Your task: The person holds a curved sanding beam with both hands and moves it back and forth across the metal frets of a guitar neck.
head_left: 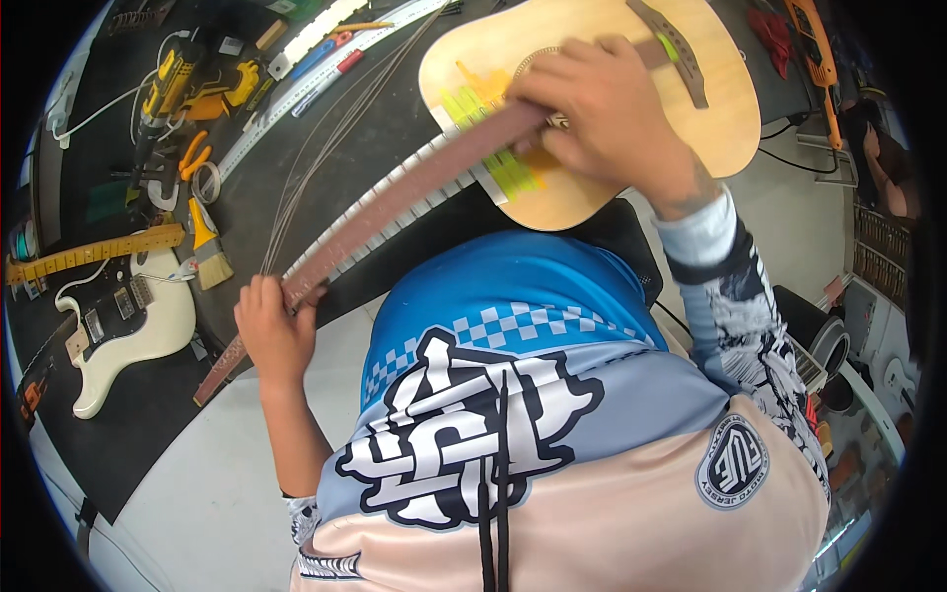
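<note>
Head view: both hands, left [271, 331] and right [602, 113], clamp the long brown sanding beam [395, 202] lying along the guitar neck [390, 212].

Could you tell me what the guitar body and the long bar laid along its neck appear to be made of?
The guitar body looks like pale wood with a smooth, probably lacquered top; faint grain shows. The long bar, held by the left hand and right hand, is flat reddish-brown, possibly wood or abrasive-faced; unclear.

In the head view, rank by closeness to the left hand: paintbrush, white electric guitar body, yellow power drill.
From the left hand:
1. Paintbrush, just up-left on the bench.
2. White electric guitar body, farther left.
3. Yellow power drill, far back at upper left.
</note>
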A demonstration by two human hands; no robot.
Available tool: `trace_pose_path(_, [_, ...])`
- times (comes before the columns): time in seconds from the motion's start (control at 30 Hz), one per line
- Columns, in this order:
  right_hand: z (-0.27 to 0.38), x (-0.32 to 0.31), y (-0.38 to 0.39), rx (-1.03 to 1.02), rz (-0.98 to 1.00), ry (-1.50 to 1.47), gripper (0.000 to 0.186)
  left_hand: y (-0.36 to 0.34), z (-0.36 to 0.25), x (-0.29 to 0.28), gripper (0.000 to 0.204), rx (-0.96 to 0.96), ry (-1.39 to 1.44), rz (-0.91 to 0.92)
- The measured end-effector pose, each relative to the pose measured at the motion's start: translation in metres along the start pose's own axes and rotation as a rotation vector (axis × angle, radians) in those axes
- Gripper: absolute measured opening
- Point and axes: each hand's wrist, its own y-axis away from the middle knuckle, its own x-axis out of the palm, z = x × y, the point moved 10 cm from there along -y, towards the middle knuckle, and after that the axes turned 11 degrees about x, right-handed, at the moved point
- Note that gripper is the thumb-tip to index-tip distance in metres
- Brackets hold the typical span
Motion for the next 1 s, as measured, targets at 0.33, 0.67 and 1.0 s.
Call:
trace_pose_path(0.33, [-0.001, -0.002, 0.01, 0.027, 0.034, -0.011, 0.035, 0.004, -0.007, -0.002, 0.045, 0.002, 0.006, 0.017])
trace_pose_path(0.67, [-0.003, 0.005, -0.004, -0.01, 0.029, 0.014, 0.041, -0.003, 0.003, 0.001, 0.044, -0.025, 0.013, 0.008])
trace_pose_path(1.0, [0.001, -0.004, 0.01, 0.011, 0.021, 0.016, 0.031, 0.007, -0.01, -0.001, 0.042, -0.007, 0.0, 0.006])
